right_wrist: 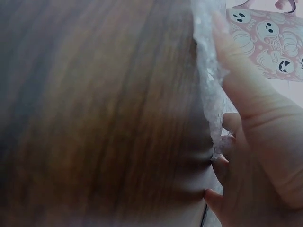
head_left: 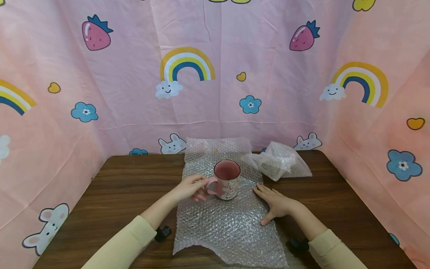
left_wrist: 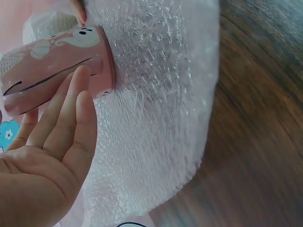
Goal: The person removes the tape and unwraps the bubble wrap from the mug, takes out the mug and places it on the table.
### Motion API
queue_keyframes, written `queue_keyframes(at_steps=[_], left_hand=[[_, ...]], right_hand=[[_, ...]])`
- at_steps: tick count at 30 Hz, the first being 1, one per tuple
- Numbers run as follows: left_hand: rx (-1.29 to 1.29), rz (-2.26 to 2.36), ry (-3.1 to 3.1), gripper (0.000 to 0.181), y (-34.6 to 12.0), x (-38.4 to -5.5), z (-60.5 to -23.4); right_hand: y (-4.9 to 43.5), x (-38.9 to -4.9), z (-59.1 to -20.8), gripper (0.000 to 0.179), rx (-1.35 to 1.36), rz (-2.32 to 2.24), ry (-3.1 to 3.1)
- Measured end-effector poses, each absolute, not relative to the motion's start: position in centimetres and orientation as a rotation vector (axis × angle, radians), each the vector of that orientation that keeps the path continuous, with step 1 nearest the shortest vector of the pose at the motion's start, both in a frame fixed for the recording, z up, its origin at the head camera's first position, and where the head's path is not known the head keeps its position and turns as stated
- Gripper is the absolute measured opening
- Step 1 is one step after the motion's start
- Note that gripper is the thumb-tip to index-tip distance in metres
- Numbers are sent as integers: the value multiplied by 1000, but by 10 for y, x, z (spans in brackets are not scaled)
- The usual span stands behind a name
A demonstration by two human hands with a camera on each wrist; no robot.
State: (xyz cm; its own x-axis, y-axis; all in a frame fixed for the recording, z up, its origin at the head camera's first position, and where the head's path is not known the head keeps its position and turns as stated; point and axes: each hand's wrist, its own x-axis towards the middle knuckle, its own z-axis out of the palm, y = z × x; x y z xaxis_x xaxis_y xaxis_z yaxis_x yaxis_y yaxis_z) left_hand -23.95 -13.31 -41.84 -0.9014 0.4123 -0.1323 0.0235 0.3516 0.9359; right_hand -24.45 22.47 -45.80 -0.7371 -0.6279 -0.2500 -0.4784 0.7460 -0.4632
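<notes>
Table [head_left: 131, 183] spreading under everything. Bubble wrap [head_left: 231, 231] lying beneath mug [head_left: 230, 189], running nearer and farther. Right hand [head_left: 276, 202] resting spread, touching wrap right of mug. Left hand [head_left: 188, 188] extending loose fingers, touching mug's handle. Mug standing upright. Wrapped bundle [head_left: 278, 164] lying beyond mug, rightward. Patterned cloth [head_left: 285, 93] hanging farthest.

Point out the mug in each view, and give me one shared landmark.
Head: the mug is just below and right of centre.
Left wrist: upper left, turned sideways in the picture.
Right wrist: upper right, cut off by the edge.
Shared landmark: the bubble wrap shows in all three.
</notes>
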Motion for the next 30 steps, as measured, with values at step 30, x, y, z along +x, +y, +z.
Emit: queue_keyframes(at_steps=[30], left_hand=[[76,1640,2241,52,-103,-225,-409]], right_hand=[[229,-245,-462,118,-895,-563,2549]])
